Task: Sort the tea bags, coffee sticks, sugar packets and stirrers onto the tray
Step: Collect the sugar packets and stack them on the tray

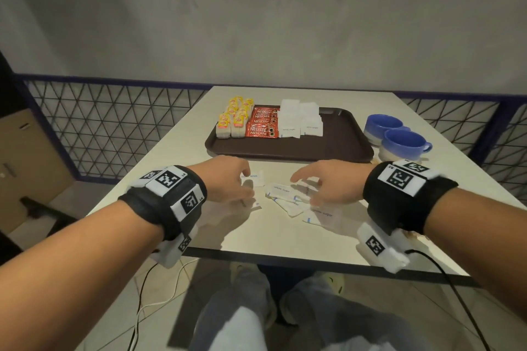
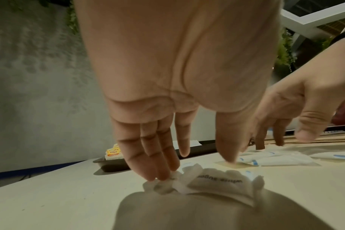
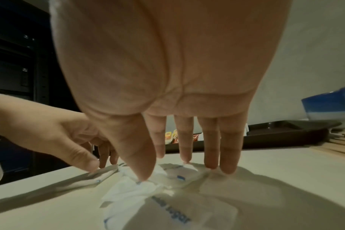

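A brown tray (image 1: 336, 148) holds rows of yellow-tagged tea bags (image 1: 235, 120), red coffee sticks (image 1: 262, 125) and stacked white sugar packets (image 1: 299, 122). Several loose sugar packets (image 1: 285, 194) lie on the white table in front of it. My left hand (image 1: 245, 185) reaches down with straight fingers, and its fingertips (image 2: 158, 175) touch the crumpled end of one packet (image 2: 219, 182). My right hand (image 1: 305, 191) hovers spread over the other packets; its thumb tip (image 3: 144, 175) and fingertips rest on them (image 3: 173, 172). Wooden stirrers (image 3: 343, 144) lie at the right, beside the tray.
Two blue cups (image 1: 399, 137) stand right of the tray. The table's front edge (image 1: 285, 256) is close to my wrists. A blue mesh railing (image 1: 114, 122) runs behind the table, below a grey wall. Cables hang from both wrists.
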Demonstrator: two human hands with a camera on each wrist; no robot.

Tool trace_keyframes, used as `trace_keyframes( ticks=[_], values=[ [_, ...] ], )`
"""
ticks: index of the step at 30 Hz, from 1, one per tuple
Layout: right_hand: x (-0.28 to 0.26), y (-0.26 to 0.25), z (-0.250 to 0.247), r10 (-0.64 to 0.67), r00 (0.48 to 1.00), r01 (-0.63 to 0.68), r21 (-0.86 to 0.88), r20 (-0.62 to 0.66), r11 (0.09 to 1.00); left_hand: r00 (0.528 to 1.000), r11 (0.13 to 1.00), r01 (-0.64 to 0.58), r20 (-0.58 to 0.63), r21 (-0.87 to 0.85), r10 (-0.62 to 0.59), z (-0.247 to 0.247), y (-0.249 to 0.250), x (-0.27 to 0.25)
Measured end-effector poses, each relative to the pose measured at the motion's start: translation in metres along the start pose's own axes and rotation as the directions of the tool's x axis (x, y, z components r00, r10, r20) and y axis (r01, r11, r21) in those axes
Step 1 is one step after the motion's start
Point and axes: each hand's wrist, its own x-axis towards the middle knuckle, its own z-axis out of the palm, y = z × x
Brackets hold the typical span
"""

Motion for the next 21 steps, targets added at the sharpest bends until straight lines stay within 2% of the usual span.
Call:
trace_keyframes(
  ticks=[2, 6, 8, 11, 14, 16, 18, 21],
  values=[
    [0.002, -0.001, 0.003, -0.002, 0.999, 0.003, -0.029, 0.034, 1.0, 0.999, 0.999, 0.017, 0.029, 0.04, -0.018, 0.002, 0.001, 0.002],
    [0.006, -0.005, 0.007, 0.021, 1.0, -0.021, -0.078, 0.001, 0.997, 0.997, 0.998, 0.036, 0.064, 0.053, -0.04, 0.0, 0.002, 0.005],
    [0.008, -0.005, 0.004, 0.049, 0.998, -0.048, -0.039, 0.027, 0.998, 0.997, 0.998, 0.029, 0.074, 0.053, -0.033, -0.002, 0.001, 0.006],
    [0.011, -0.006, -0.004, 0.105, 0.988, -0.119, 0.129, 0.112, 0.984, 0.997, 0.998, 0.016, 0.08, 0.063, -0.021, -0.003, 0.002, 0.007],
    [0.013, -0.006, -0.007, 0.099, 0.986, -0.112, 0.086, 0.135, 0.99, 0.996, 1.0, 0.009, 0.093, 0.027, -0.011, -0.011, 0.003, 0.008],
    [0.015, -0.003, -0.005, 0.088, 0.991, -0.089, -0.002, 0.097, 0.996, 0.994, 0.998, 0.012, 0.11, -0.067, -0.005, -0.019, 0.001, 0.012],
    [0.018, 0.0, -0.003, 0.082, 0.996, -0.08, -0.044, 0.045, 0.996, 0.994, 0.967, 0.043, 0.105, -0.252, -0.017, -0.025, -0.001, 0.015],
    [0.019, 0.005, -0.002, 0.078, 0.997, -0.08, -0.064, -0.028, 0.995, 0.993, 0.851, 0.113, 0.078, -0.512, -0.085, -0.029, -0.002, 0.019]
  ],
)
